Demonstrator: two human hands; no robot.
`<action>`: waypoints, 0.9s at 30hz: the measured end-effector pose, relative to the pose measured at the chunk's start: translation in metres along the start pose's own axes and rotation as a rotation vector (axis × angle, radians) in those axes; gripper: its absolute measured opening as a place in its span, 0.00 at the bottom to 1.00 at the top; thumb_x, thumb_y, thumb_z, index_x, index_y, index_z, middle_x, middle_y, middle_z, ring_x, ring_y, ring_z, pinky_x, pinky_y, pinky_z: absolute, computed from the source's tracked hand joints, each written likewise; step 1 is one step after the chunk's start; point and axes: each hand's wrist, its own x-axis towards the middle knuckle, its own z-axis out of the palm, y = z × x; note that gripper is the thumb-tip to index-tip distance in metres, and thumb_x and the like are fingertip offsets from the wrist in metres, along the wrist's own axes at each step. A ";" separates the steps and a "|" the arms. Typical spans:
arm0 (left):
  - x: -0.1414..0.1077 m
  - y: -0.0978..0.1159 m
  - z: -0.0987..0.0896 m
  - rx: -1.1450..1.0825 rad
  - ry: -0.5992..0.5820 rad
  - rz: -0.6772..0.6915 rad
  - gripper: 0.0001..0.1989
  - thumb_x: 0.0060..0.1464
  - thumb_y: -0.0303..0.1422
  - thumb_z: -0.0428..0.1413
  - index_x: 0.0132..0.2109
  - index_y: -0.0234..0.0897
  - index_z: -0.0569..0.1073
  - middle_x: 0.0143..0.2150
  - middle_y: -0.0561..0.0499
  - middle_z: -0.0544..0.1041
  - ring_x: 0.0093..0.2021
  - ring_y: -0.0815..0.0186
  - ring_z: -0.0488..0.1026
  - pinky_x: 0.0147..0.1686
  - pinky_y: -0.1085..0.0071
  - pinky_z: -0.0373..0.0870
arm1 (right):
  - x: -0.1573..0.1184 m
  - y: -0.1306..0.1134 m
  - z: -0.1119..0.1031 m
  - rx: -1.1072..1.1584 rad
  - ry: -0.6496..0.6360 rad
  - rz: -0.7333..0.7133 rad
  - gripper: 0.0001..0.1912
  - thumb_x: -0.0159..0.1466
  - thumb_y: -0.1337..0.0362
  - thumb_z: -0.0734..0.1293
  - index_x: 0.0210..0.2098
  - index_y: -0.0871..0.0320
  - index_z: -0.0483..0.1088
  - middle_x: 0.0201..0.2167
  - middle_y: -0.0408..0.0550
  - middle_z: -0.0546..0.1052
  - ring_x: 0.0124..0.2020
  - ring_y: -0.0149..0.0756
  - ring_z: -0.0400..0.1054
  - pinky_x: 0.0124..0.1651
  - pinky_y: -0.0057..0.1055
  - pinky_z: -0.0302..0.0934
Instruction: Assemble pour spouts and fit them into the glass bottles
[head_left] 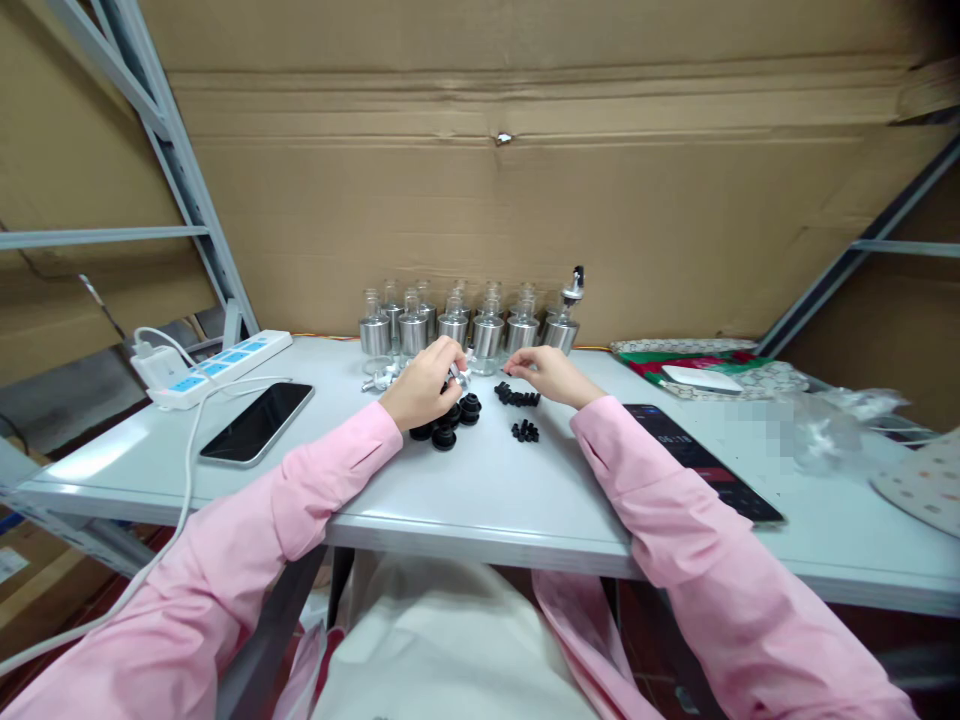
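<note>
My left hand (427,386) is closed around a small white and silvery part (461,378), mostly hidden by the fingers. Beneath and beside that hand lies a cluster of round black caps (444,437). My right hand (553,372) pinches what looks like a tiny black piece at its fingertips. Just below it are a pile of small black pieces (519,396) and a smaller pile of black pieces (526,431). White and silvery parts (380,379) lie left of my left hand. Behind both hands stand several glass bottles with metal sleeves (453,328); the rightmost carries a black-tipped top (574,285).
A phone (257,424) and a power strip (221,368) with a white cable sit on the left. Near my right forearm lies a dark-screened device (705,462). Farther right are a white flat object (701,379) on patterned cloth and a clear plastic bag (821,430). Cardboard (540,220) walls the back.
</note>
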 end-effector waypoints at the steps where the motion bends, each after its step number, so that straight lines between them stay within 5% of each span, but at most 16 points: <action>1: 0.000 0.000 0.000 -0.004 0.003 0.004 0.09 0.46 0.20 0.46 0.36 0.36 0.61 0.39 0.47 0.65 0.43 0.62 0.66 0.45 0.65 0.65 | -0.001 -0.004 -0.002 0.150 -0.004 -0.028 0.09 0.58 0.64 0.63 0.32 0.60 0.74 0.32 0.49 0.78 0.35 0.35 0.70 0.41 0.32 0.60; 6: -0.001 -0.002 0.003 -0.023 -0.005 0.053 0.06 0.52 0.27 0.51 0.38 0.36 0.61 0.40 0.47 0.65 0.42 0.63 0.66 0.45 0.66 0.66 | -0.012 -0.028 -0.009 0.736 -0.267 -0.051 0.15 0.53 0.54 0.68 0.32 0.61 0.70 0.25 0.45 0.75 0.23 0.27 0.63 0.28 0.26 0.56; 13: -0.001 -0.001 0.003 -0.004 -0.083 0.106 0.05 0.58 0.33 0.49 0.36 0.35 0.63 0.39 0.47 0.65 0.40 0.65 0.66 0.42 0.68 0.66 | -0.019 -0.038 -0.011 1.002 -0.426 -0.007 0.16 0.50 0.55 0.72 0.30 0.60 0.69 0.22 0.42 0.73 0.25 0.27 0.68 0.29 0.26 0.59; 27: 0.000 -0.004 0.003 -0.064 -0.039 0.030 0.05 0.56 0.32 0.52 0.36 0.35 0.62 0.35 0.50 0.66 0.36 0.67 0.66 0.38 0.71 0.65 | -0.014 -0.053 0.004 0.920 0.053 -0.031 0.18 0.45 0.57 0.74 0.30 0.60 0.68 0.24 0.42 0.74 0.28 0.31 0.69 0.30 0.28 0.58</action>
